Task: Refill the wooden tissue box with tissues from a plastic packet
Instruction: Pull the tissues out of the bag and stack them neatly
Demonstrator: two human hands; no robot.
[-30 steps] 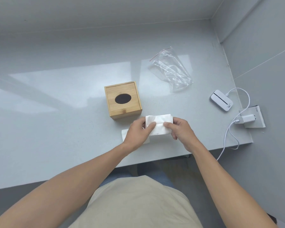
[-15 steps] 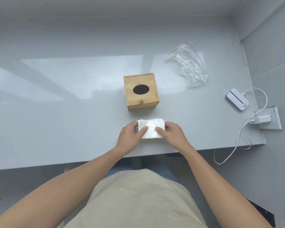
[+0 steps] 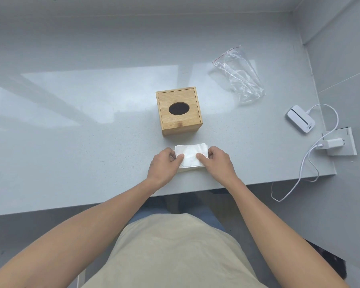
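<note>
While the left hand [image 3: 164, 164] and right hand [image 3: 215, 162] grip opposite ends of the tissue stack [image 3: 190, 157], it sits near the tabletop's [image 3: 71, 142] front edge. Just beyond stands the wooden tissue box [image 3: 179, 111]; the plastic packet [image 3: 240, 74] lies farther right.

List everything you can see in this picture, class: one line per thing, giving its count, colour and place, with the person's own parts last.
wooden tissue box: one, light brown, table centre, dark oval hole on top.
tissue stack: one, white, near table edge, in front of the box.
plastic bag: one, clear with red strip, far right of the box, looks empty.
white device: one, right edge, cable attached.
charger: one, white, on a white wall socket plate.
cable: one, white, hanging off the table.
table: one, grey.
left hand, right hand: two hands, gripping the stack's ends.
</note>
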